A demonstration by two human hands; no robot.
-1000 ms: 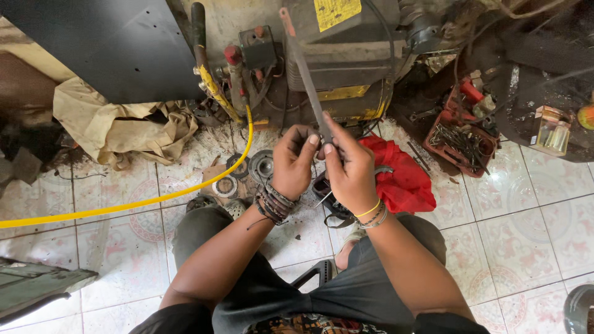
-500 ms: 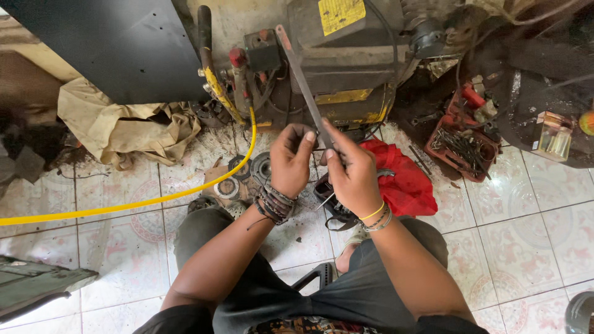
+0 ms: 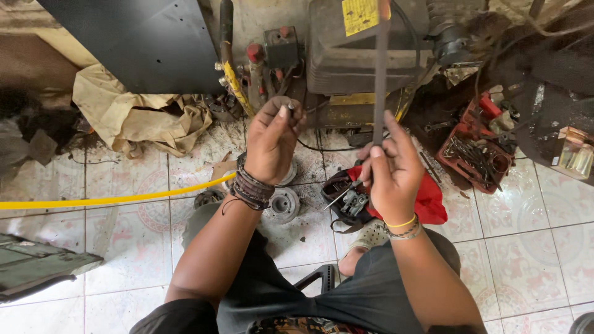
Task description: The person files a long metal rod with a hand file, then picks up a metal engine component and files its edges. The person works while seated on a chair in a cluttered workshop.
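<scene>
- While the person sits over a tiled floor (image 3: 544, 247), both hands are raised in front of a dark engine block (image 3: 365, 55) at 12 o'clock.
- Left hand (image 3: 272, 139): grip closed, fingertips pinched on a small dark part (image 3: 291, 108) held up at the hand's 1 o'clock; too small to identify.
- Right hand (image 3: 393, 170): grip clamped on the lower end of a long flat metal file (image 3: 379, 80), which stands near upright and runs to 12 o'clock across the engine.
- Hands are apart; file and small part do not touch.
- Below the hands, on the floor: a round metal hub (image 3: 283, 204) at the left wrist's 5 o'clock, a small carburettor-like assembly (image 3: 352, 201) just left of the right wrist, lying against a red rag (image 3: 430, 201).
- Yellow hose (image 3: 111, 200) runs from 9 o'clock toward the left forearm.
- Red tray of bits (image 3: 473, 158) sits at 3 o'clock of the right hand, well apart.
- Crumpled tan cloth (image 3: 133, 117) at 10 o'clock, beneath a dark panel (image 3: 136, 43).
</scene>
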